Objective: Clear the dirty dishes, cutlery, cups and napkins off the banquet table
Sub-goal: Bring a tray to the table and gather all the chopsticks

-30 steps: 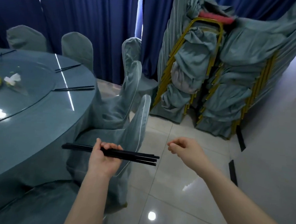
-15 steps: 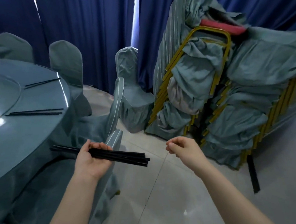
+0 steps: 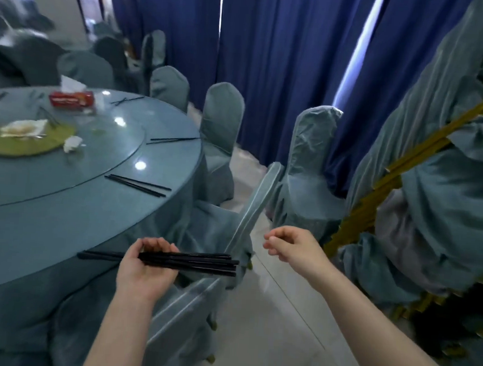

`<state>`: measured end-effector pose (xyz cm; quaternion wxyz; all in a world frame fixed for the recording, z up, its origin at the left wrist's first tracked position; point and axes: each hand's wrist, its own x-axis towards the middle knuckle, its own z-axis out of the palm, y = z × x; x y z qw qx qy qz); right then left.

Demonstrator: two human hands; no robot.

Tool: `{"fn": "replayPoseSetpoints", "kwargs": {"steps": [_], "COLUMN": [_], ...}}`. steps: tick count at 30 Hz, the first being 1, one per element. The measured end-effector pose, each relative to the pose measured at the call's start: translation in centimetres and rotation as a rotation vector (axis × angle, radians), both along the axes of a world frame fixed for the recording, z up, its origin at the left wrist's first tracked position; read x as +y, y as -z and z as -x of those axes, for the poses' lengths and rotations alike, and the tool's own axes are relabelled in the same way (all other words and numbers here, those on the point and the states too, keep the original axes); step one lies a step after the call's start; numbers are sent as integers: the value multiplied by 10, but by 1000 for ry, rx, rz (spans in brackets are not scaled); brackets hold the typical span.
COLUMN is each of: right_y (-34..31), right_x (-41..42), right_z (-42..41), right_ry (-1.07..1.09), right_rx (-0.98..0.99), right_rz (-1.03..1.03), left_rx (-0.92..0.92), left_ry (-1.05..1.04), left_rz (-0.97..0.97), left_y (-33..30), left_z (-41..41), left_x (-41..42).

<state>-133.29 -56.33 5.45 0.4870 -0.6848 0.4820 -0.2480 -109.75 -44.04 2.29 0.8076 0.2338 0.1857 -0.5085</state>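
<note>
Black chopsticks (image 3: 189, 262), teal tablecloth (image 3: 60, 221) (plain), royal-blue curtains (image 3: 272, 56), red tissue box (image 3: 71, 100).

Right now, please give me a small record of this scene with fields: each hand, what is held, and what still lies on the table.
left hand: left hand grips a bundle of black chopsticks, held level over the table edge
right hand: right hand holds nothing, fingers loosely curled, above the floor
nearest pair: chopsticks on the table
further pair: chopsticks near the far rim
other items: green plate, crumpled napkin, red tissue box
</note>
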Motion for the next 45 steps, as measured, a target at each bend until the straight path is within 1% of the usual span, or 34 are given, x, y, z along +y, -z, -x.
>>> {"fn": "replayPoseSetpoints", "kwargs": {"steps": [7,13,18,25,28,31,35,39,43,45], "right_y": [1,21,64,129,147,163,180,195,206,207], "right_x": [-108,-168,-221,-286,-301,-306,-297,-286,-285,-288], "right_z": [-76,-159,-248,-365,-410,-446,-479,-493,-498,-499], "right_ry": [-165,-345,-543,-761,-858,-899,-924,-910,-932,-964], "right_rx": [59,104,221,407,489,530,577,654,649,679], "right_rz": [27,42,104,148,204,252,322,389,334,321], "left_rx": [-36,-20,-16,-43,-23,-15,-1,18,21,27], "left_ry": [-99,-206,-362,-675,-797,-887,-984,-1037,-1073,-1078], "left_rz": [31,-43,-97,-189,-236,-277,-333,-378,-386,-394], "left_y": [-4,4,18,16,17,22,26,31,35,38], "left_z": [-52,-90,-130,-168,-174,-169,-153,-141,-133,-128], "left_x": [-72,-96,-114,-141,-148,-149,-145,-140,-138,-139]}}
